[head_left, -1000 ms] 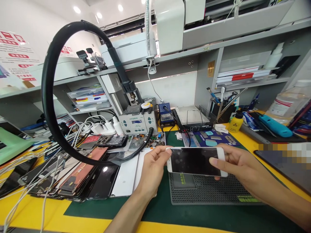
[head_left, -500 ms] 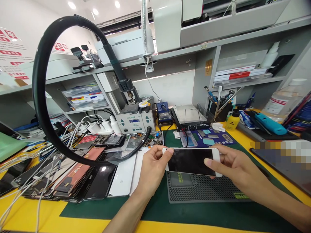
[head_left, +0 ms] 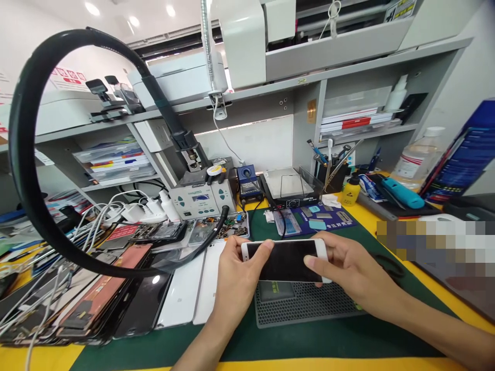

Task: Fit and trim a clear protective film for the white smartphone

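Note:
A white-framed smartphone (head_left: 288, 262) with a dark screen is held sideways above the mat, its screen facing me. My left hand (head_left: 243, 268) grips the left end, with the thumb lying over the screen's upper edge. At the other end my right hand (head_left: 344, 265) is closed round the phone, thumb pressed on the lower right of the glass and fingers behind it. Beneath the phone lies a grey perforated pad (head_left: 301, 312), partly covered by the phone and my right hand. The back of the phone is hidden.
A grey soldering station (head_left: 203, 201) with a thick black hose (head_left: 23, 154) stands behind on the left. Stacked phone screens (head_left: 104, 288) and white phone panels (head_left: 181, 293) lie left. A yellow bottle (head_left: 351, 190), a tool holder (head_left: 330, 172) and a large clear bottle (head_left: 417, 159) stand back right.
The camera view has turned rightward, so the bench appears shifted left. My left thumb reaches farther over the screen. Both hands still hold the smartphone.

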Motion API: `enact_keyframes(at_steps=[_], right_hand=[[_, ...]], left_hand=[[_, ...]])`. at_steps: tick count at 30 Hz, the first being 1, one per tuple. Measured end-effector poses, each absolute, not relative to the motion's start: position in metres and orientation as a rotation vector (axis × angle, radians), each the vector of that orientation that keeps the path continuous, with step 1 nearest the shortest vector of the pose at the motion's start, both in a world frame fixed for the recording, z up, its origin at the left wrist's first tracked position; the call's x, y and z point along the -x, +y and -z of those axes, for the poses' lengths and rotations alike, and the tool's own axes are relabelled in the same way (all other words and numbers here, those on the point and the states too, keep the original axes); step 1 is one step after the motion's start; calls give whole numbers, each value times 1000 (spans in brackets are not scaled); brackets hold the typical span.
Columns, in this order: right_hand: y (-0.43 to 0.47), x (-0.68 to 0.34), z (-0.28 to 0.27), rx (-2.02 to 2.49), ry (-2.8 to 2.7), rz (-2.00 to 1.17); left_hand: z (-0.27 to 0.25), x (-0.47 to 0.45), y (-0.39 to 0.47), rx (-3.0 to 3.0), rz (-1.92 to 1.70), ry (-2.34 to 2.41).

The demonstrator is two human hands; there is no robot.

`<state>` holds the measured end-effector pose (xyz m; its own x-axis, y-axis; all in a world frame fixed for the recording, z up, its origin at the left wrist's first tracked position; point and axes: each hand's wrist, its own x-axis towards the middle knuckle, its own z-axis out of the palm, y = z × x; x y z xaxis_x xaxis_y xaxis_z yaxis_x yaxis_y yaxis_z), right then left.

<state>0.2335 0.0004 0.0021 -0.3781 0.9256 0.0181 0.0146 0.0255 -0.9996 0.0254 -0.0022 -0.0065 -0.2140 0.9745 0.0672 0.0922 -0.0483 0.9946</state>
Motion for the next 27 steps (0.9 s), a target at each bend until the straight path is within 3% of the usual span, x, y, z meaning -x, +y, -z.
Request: enact_keyframes(at_steps=[14, 21, 27], right_hand=[[-4, -226, -1, 1051, -1604, -1361], [6, -230, -6, 1031, -1419, -1428], [14, -233, -5, 1068, -1381, -1314]], left_hand=[[-4, -41, -7, -1321, -1377, 1838], [-4, -31, -8, -935, -1242, 1116], [-3, -29, -7, -870, -1134, 1028]])
